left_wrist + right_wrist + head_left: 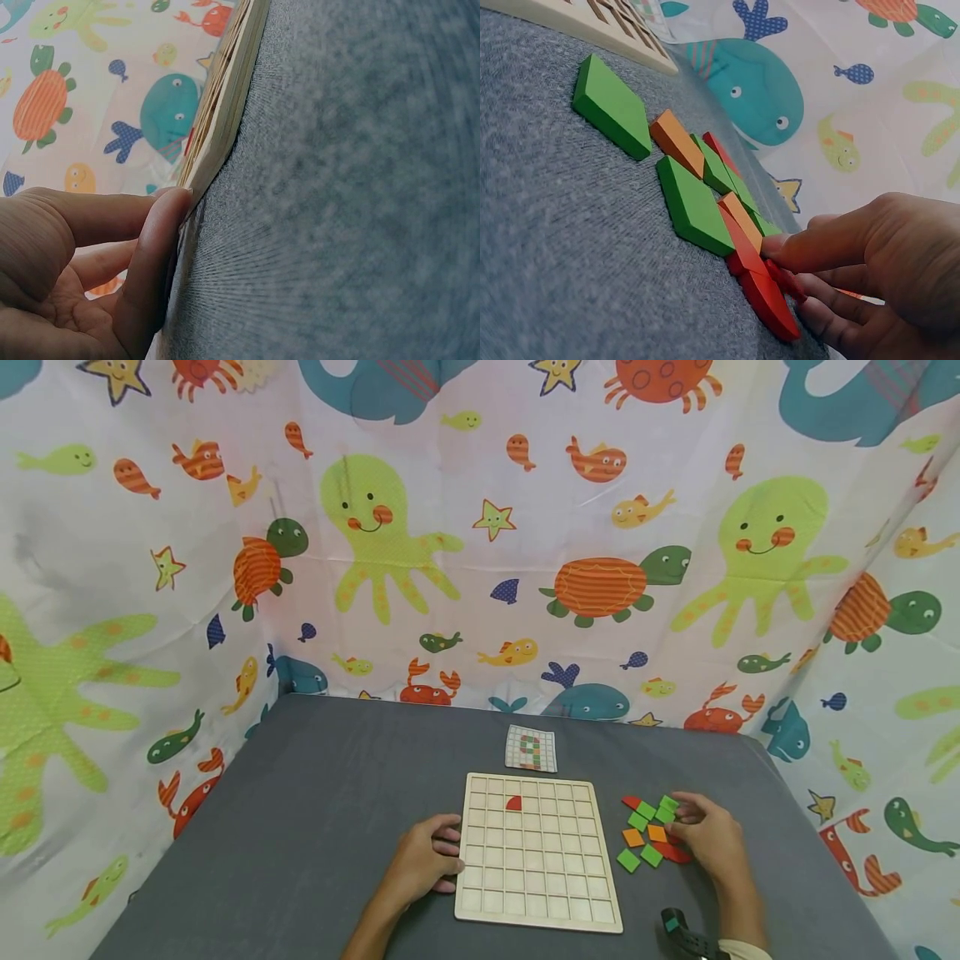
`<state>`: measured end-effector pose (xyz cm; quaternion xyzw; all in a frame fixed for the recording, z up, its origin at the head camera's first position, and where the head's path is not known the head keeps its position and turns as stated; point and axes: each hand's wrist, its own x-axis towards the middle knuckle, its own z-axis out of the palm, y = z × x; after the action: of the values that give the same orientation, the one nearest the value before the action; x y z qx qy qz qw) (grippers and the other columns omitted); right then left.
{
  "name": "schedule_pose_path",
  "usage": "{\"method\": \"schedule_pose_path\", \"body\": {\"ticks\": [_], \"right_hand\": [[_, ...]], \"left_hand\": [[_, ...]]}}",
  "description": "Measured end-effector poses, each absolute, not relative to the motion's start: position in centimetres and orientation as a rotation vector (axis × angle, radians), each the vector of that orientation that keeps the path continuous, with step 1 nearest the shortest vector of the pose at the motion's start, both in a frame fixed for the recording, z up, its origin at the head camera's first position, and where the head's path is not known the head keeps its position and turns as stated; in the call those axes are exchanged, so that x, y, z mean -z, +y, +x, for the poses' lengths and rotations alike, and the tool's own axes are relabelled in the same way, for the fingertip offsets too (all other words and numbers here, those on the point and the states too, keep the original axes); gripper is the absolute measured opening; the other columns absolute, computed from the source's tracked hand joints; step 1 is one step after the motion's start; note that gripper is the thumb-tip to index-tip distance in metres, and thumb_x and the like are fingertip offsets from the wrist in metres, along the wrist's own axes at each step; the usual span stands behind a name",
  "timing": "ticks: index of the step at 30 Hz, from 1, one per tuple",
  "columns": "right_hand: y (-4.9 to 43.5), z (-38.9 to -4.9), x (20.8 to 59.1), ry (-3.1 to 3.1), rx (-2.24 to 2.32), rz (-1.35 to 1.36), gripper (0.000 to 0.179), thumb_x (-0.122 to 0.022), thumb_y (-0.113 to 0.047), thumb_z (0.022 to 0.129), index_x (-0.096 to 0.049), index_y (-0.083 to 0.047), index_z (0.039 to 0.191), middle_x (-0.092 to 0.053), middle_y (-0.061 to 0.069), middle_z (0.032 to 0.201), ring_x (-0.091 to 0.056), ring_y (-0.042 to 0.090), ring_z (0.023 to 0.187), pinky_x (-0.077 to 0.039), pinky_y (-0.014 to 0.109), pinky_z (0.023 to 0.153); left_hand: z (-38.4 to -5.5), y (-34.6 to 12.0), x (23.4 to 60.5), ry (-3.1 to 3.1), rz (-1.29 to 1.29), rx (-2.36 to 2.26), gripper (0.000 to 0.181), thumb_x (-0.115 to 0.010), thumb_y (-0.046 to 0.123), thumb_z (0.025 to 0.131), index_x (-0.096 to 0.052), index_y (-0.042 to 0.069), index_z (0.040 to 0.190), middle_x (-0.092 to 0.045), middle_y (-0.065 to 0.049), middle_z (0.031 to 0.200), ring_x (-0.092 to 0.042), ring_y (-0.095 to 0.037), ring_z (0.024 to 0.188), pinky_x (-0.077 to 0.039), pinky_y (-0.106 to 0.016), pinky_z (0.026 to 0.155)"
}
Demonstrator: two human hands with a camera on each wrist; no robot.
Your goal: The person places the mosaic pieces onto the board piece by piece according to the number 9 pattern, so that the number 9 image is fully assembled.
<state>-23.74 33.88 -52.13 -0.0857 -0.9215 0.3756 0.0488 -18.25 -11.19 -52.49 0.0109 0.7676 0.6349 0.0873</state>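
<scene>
A pale wooden grid board [536, 856] lies flat on the table, with one red quarter-round piece [514, 803] in an upper square. My left hand [426, 857] rests at the board's left edge; its thumb [154, 262] touches the wooden rim [217, 131]. To the right of the board, my right hand [708, 835] reaches into a loose group of pieces. Between its thumb and fingers it pinches a small red piece [784, 279]. Green squares [694, 206], orange squares [677, 141] and curved red pieces [769, 306] lie close by its fingertips.
Behind the board lies a printed card [531, 748] with a coloured grid pattern. A grey cloth [360, 777] covers the table. A curtain [450, 552] with sea animals hangs at the back and sides. Near the right wrist is a dark strap [686, 935].
</scene>
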Motion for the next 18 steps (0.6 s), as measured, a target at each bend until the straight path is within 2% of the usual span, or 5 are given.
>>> {"method": "schedule_pose_path", "body": {"ticks": [4,8,18], "right_hand": [[33.81,-23.84,52.18,-2.812,-1.146,-0.271,0.052,-0.083,-0.008,0.091,-0.065,0.001,0.139,-0.073,0.021,0.116,-0.068,0.034,0.105,-0.050,0.019,0.075],[33.92,-23.92,52.32,-2.817,-1.123,-0.246,0.052,-0.082,-0.009,0.092,-0.064,0.001,0.139,-0.074,0.020,0.114,-0.069,0.030,0.100,-0.048,0.014,0.069],[33.54,-23.87,52.16,-2.798,-1.073,-0.204,0.057,-0.083,-0.010,0.092,-0.061,0.000,0.143,-0.076,0.020,0.114,-0.073,0.031,0.099,-0.051,0.014,0.067]], "left_hand": [[-18.26,-11.22,52.45,2.291,0.030,-1.886,0.070,-0.080,-0.012,0.077,-0.061,0.000,0.144,-0.067,-0.015,0.120,-0.070,-0.024,0.098,-0.065,-0.041,0.056],[-18.19,-11.27,52.39,2.291,0.036,-1.893,0.071,-0.080,-0.013,0.077,-0.060,-0.001,0.144,-0.067,-0.016,0.121,-0.070,-0.024,0.097,-0.065,-0.040,0.056],[-18.21,-11.28,52.51,2.283,0.027,-1.896,0.071,-0.081,-0.012,0.077,-0.060,-0.001,0.144,-0.068,-0.017,0.121,-0.070,-0.023,0.097,-0.065,-0.040,0.055]]}}
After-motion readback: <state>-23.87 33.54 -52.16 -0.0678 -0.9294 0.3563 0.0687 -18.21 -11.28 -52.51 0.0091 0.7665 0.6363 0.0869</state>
